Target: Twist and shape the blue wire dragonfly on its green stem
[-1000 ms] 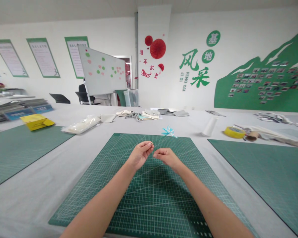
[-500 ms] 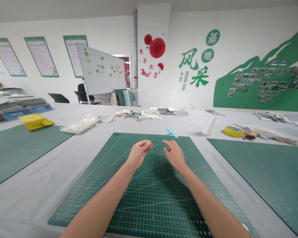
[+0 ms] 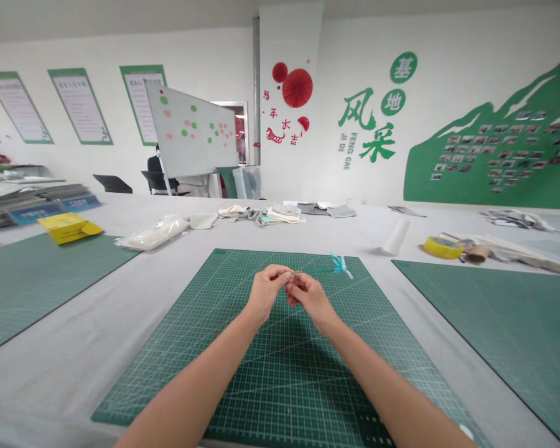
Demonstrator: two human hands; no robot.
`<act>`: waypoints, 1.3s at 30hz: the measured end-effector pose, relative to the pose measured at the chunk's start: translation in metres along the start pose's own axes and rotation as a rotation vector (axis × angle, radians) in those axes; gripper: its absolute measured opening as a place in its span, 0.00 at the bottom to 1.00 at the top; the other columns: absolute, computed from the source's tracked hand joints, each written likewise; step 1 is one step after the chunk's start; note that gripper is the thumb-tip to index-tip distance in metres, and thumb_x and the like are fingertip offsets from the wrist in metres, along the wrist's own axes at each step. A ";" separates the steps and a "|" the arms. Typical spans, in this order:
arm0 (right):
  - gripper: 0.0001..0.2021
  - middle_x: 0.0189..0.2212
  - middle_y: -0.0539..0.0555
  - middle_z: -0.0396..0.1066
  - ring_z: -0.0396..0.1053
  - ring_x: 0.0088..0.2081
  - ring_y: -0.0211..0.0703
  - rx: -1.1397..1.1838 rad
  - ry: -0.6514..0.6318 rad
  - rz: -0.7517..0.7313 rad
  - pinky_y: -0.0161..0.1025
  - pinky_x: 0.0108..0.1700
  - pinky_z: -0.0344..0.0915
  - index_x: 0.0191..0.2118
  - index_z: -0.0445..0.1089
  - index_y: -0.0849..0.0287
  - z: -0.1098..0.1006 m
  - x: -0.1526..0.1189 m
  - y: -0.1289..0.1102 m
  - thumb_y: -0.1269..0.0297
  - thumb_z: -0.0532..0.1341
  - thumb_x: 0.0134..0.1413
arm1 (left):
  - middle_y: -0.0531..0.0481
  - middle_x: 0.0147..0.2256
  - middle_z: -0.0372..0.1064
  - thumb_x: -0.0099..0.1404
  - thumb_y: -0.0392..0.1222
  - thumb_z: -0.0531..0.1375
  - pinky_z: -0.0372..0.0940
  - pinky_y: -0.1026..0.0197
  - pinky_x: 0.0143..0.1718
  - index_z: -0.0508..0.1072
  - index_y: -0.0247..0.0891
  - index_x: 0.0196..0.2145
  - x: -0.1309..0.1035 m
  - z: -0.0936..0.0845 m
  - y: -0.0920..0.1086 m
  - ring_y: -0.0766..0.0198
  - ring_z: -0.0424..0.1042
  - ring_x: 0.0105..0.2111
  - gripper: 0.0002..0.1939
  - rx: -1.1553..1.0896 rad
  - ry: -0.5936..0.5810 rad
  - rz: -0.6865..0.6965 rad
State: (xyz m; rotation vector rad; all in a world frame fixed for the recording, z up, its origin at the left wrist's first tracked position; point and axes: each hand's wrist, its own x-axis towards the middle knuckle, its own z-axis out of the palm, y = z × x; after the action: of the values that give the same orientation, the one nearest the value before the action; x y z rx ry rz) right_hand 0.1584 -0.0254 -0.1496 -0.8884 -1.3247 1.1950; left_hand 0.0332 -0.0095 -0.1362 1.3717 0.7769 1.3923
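A blue and white flower-like piece [image 3: 340,266] on a thin green stem [image 3: 318,271] points to the right above the green cutting mat [image 3: 270,386]. Its stem end is pinched between the thumb and fingers of my left hand [image 3: 267,289]. My right hand [image 3: 310,297] is closed beside it, thumb and fingertips pressed together at the same stem end. The two hands' fingertips meet or nearly so, and whatever small part lies between them is mostly hidden.
Two more mats lie left [image 3: 51,280] and right [image 3: 494,311]. Behind are a yellow box [image 3: 69,228], a plastic packet [image 3: 154,233], fabric scraps [image 3: 282,214], a white roll [image 3: 396,238], yellow tape [image 3: 443,247] and stacked papers [image 3: 23,199]. A person is partly visible far left.
My right hand has moved left to my left hand and closed its fingers at the stem end. The flower-like piece has swung right and a little down, its stem now lying nearly level.
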 end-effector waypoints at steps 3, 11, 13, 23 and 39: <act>0.09 0.19 0.47 0.65 0.61 0.19 0.33 -0.037 -0.013 -0.008 0.32 0.21 0.59 0.34 0.68 0.60 0.000 -0.001 0.001 0.60 0.59 0.50 | 0.48 0.29 0.69 0.54 0.40 0.62 0.62 0.62 0.35 0.74 0.33 0.30 0.000 0.000 0.001 0.65 0.67 0.31 0.07 -0.085 0.006 -0.035; 0.13 0.17 0.46 0.61 0.56 0.16 0.30 0.006 -0.044 0.092 0.30 0.17 0.51 0.24 0.67 0.62 -0.003 -0.002 0.005 0.56 0.60 0.49 | 0.47 0.30 0.72 0.51 0.39 0.65 0.64 0.65 0.33 0.74 0.32 0.30 0.000 0.001 0.005 0.66 0.70 0.32 0.08 -0.318 -0.010 -0.171; 0.13 0.16 0.46 0.60 0.54 0.15 0.29 0.038 -0.074 0.147 0.29 0.15 0.47 0.25 0.67 0.62 -0.003 -0.002 0.004 0.57 0.60 0.48 | 0.47 0.31 0.72 0.51 0.38 0.65 0.64 0.67 0.31 0.73 0.32 0.31 0.002 0.000 0.004 0.67 0.70 0.31 0.09 -0.430 0.002 -0.247; 0.13 0.18 0.43 0.55 0.50 0.17 0.29 0.585 0.000 0.181 0.29 0.19 0.53 0.42 0.68 0.57 -0.007 -0.002 -0.008 0.62 0.61 0.49 | 0.49 0.29 0.71 0.49 0.33 0.67 0.64 0.68 0.39 0.73 0.31 0.30 0.006 -0.002 -0.006 0.71 0.70 0.31 0.09 -0.612 0.045 -0.282; 0.12 0.20 0.48 0.64 0.57 0.18 0.33 -0.250 0.125 -0.058 0.33 0.23 0.53 0.22 0.67 0.60 -0.008 -0.002 -0.013 0.63 0.55 0.52 | 0.48 0.29 0.70 0.49 0.45 0.65 0.58 0.66 0.31 0.76 0.33 0.31 -0.002 0.002 -0.014 0.68 0.65 0.29 0.13 -0.222 -0.034 -0.274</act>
State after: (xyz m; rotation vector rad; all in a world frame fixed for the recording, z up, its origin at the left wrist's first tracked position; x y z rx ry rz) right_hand 0.1686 -0.0284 -0.1385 -1.0772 -1.4068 0.9261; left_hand 0.0380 -0.0075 -0.1496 1.0707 0.7338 1.1974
